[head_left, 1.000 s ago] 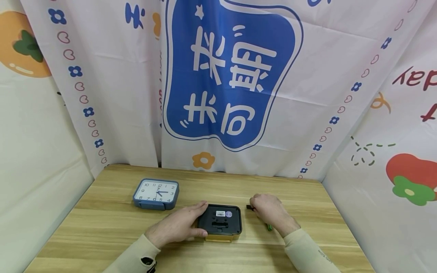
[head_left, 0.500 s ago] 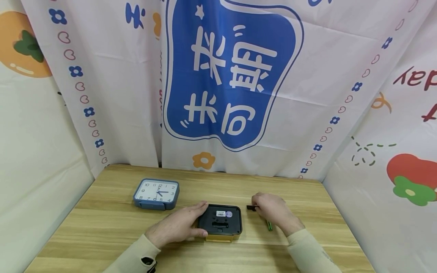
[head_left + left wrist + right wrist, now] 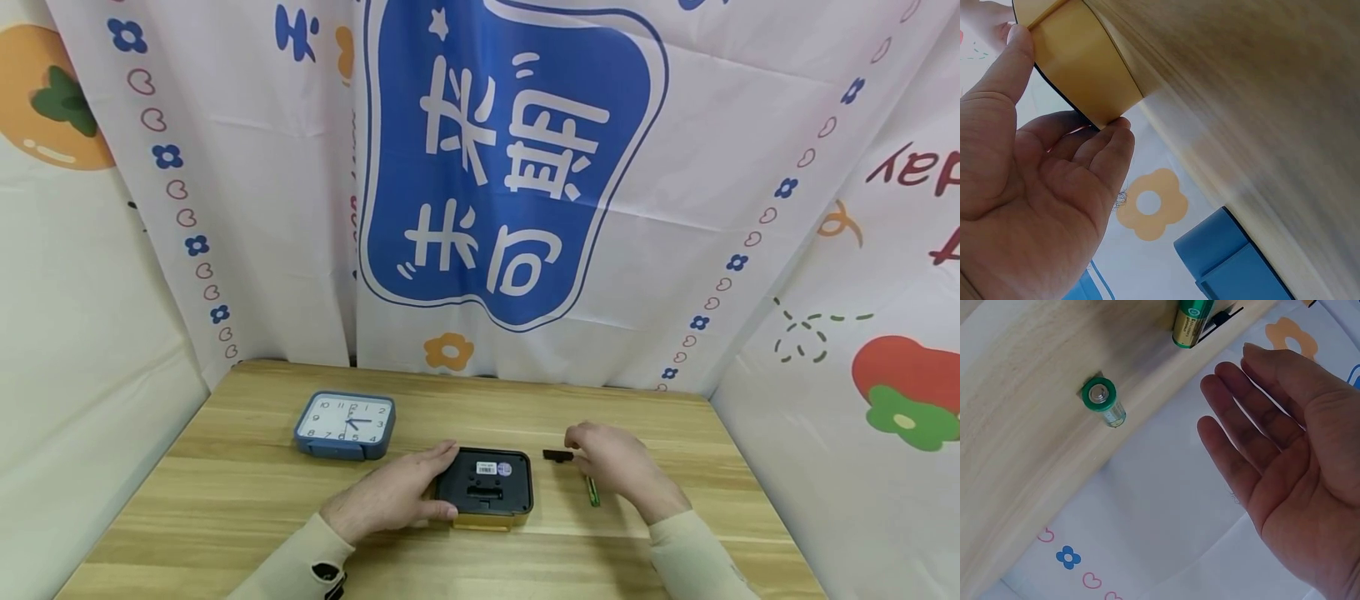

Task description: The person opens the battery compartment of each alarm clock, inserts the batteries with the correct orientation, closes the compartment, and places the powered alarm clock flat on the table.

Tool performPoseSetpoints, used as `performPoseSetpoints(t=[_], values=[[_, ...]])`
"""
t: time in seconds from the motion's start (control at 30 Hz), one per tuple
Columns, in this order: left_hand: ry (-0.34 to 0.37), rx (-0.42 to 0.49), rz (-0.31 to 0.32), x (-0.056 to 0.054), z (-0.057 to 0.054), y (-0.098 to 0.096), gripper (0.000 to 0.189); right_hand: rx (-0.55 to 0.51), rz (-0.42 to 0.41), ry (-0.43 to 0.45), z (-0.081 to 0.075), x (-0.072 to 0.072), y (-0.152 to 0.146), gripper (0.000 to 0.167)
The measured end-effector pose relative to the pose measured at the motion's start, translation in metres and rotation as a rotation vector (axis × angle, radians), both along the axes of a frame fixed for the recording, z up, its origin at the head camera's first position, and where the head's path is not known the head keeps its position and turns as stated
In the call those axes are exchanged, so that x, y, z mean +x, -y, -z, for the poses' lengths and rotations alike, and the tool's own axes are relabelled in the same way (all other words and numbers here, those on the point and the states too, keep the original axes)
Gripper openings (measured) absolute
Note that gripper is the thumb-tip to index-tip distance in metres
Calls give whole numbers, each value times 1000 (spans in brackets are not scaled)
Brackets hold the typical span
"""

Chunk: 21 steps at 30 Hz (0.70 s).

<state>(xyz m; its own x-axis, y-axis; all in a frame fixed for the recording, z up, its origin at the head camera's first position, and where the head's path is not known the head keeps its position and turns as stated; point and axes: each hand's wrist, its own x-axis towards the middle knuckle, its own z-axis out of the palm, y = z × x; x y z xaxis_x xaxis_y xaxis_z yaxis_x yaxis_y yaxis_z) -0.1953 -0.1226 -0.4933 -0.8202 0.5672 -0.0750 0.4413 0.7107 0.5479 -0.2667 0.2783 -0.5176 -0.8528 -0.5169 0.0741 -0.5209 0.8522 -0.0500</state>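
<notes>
Left hand clamps clock, probably light, stiff, best held by its sides; right hand, fingers parted, beside battery

Hour numerals mark the blue clock; curtains read "未来可期" and "day".

Left fingers grip while right fingers hang loose.

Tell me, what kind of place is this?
Probably a small work booth: printed cloths hang behind and beside a wooden table, and loose batteries are on it.
</notes>
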Motion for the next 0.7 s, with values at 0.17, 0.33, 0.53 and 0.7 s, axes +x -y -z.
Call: performPoseSetpoints(t=[0.17, 0.33, 0.53, 0.7], values=[[3, 5, 1, -1, 0, 0, 101, -3, 74, 54, -36, 26, 15, 18], [3, 5, 3, -1, 0, 0, 101, -4, 104, 106, -46, 35, 18, 15], [-5, 8, 7, -1, -1, -1, 101, -19, 112, 193, -45, 36, 13, 21], [-5, 6, 3, -1, -1, -1, 101, -21, 114, 254, -48, 39, 10, 35]])
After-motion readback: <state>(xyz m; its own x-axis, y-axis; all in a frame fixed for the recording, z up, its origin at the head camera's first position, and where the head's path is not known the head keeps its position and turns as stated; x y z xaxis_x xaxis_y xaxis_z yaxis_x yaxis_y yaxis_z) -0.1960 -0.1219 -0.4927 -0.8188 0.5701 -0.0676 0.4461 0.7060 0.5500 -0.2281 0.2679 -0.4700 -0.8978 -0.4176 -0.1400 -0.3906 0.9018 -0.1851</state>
